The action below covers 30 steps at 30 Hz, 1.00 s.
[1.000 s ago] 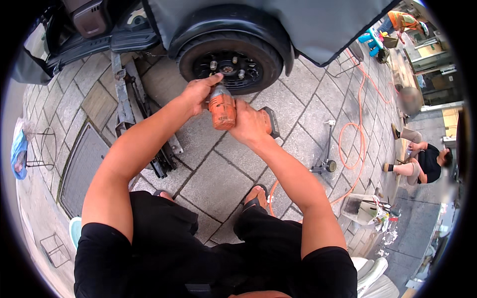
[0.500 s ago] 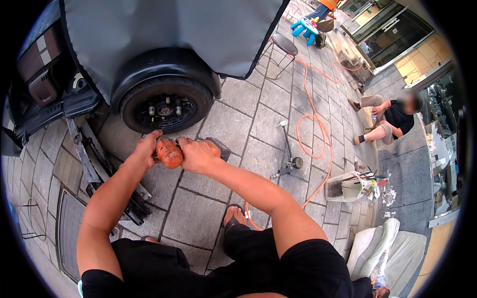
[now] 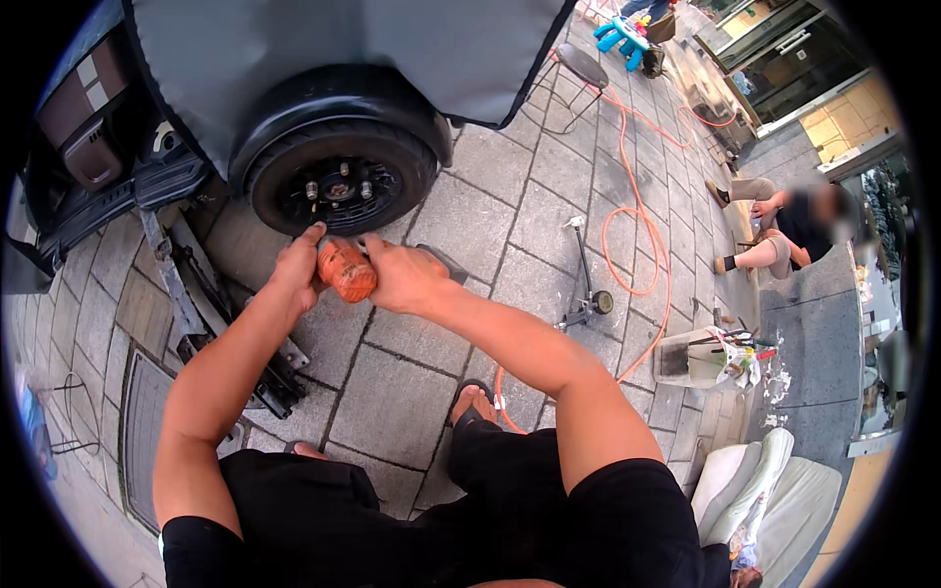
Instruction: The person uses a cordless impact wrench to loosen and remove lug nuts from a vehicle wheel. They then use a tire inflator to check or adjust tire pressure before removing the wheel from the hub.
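Note:
My right hand [image 3: 407, 274] is closed around the handle of an orange cordless impact wrench [image 3: 347, 271], whose rear housing faces me. A dark battery block [image 3: 448, 263] shows beyond that hand. My left hand [image 3: 301, 263] is closed at the wrench's front, with its thumb and fingers toward the tyre; its exact grip is partly hidden. Right in front of the tool stands a black wheel [image 3: 341, 181] on a covered vehicle, with several lug nuts or studs on its hub. The tool's nose is hidden by my hands, so contact with the wheel cannot be made out.
A floor jack [image 3: 590, 302] and a coiled orange hose [image 3: 637, 245] lie on the paving to the right. Metal frame parts [image 3: 196, 294] lie left. A bin of tools [image 3: 686, 358] stands near a seated person [image 3: 799, 225]. A stool [image 3: 581, 65] is farther off.
The wrench has tilted, its rear end now angled more to the lower right. Both hands stay on it by the wheel. The whole view has shifted slightly.

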{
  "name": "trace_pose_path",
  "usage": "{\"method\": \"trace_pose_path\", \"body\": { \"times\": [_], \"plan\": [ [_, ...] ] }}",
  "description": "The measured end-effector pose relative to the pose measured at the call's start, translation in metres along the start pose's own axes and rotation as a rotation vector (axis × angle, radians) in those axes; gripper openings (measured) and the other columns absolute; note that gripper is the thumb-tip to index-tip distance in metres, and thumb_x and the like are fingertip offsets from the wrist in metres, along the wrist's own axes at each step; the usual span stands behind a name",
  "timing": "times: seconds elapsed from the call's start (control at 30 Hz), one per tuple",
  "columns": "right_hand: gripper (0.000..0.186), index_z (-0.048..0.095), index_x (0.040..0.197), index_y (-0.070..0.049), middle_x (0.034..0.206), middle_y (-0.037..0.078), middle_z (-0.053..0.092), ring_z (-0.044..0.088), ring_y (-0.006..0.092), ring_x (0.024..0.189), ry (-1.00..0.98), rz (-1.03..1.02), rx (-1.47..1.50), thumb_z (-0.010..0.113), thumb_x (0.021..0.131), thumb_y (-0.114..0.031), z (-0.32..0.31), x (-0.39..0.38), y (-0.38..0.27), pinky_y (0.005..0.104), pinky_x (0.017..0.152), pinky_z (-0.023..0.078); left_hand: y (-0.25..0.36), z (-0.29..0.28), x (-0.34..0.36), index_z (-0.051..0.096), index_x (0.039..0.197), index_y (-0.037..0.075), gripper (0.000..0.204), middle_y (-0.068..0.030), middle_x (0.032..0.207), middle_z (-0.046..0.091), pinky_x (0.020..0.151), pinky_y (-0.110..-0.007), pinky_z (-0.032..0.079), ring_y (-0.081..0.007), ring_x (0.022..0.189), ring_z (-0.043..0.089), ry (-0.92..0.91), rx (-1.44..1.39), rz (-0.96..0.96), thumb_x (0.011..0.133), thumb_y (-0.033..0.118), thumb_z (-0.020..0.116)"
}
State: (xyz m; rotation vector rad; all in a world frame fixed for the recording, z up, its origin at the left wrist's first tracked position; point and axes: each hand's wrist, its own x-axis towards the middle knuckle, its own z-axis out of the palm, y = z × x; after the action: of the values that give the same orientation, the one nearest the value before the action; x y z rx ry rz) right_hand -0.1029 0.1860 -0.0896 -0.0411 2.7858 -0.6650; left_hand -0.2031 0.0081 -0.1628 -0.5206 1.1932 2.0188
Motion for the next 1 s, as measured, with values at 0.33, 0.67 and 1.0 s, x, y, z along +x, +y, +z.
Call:
{"method": "trace_pose_path", "body": {
  "times": [0.33,0.67,1.0],
  "plan": [
    [0.066,0.048,0.122,-0.003,0.109,0.025,0.074,0.072,0.0444,0.103,0.099,0.013,-0.007,0.082,0.08,-0.04,0.041,0.026,-0.001,0.0555,0.09,0.053,0.013,0.021,-0.009,0.06,0.11,0.001,0.031,-0.0102,0.096,0.063,0.067,-0.044,0.063,-0.0236,0.075,0.067,0.028,-0.009,0.099,0.106,0.031,0.063],
    [0.068,0.049,0.121,-0.005,0.108,0.023,0.075,0.072,0.0427,0.103,0.162,0.112,0.101,0.081,0.079,-0.047,0.061,0.056,-0.008,0.053,0.089,0.053,0.026,0.02,0.012,0.06,0.098,0.002,0.027,-0.0093,0.087,0.061,0.063,-0.042,0.06,-0.0225,0.069,0.064,0.074,0.042,0.191,0.103,0.028,0.067],
    [0.069,0.051,0.122,-0.006,0.108,0.023,0.075,0.072,0.0415,0.106,0.229,0.147,0.2,0.082,0.079,-0.05,0.08,0.065,-0.006,0.0497,0.091,0.054,0.023,-0.01,0.016,0.048,0.137,-0.012,0.088,-0.0242,0.123,0.066,0.084,-0.044,0.06,-0.0331,0.104,0.07,0.633,0.389,0.338,0.083,0.044,0.088]
  ]
}}
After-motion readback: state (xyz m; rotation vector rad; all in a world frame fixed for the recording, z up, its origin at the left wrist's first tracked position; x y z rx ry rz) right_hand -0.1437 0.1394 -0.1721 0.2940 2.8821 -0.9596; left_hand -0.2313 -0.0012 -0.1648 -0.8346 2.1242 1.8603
